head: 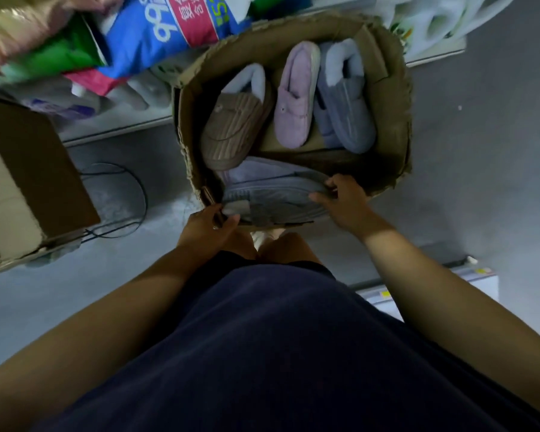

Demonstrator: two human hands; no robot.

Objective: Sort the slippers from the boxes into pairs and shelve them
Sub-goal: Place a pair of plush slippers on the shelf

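Note:
A torn cardboard box [390,98] stands on the floor in front of me. Inside lie a brown slipper [231,132], a pink slipper [293,101] and a blue-grey slipper [343,107]. Across the box's near edge lies a grey-lilac slipper [272,194] on its side. My left hand [209,229] grips its left end together with the box rim. My right hand [343,201] pinches its right end between thumb and fingers.
A second cardboard box [22,188] stands at the left with a black cable [138,194] looped beside it. A low white shelf [113,129] behind holds coloured packages [156,29]. White plastic bags [434,17] sit at the top right. Grey floor lies to the right.

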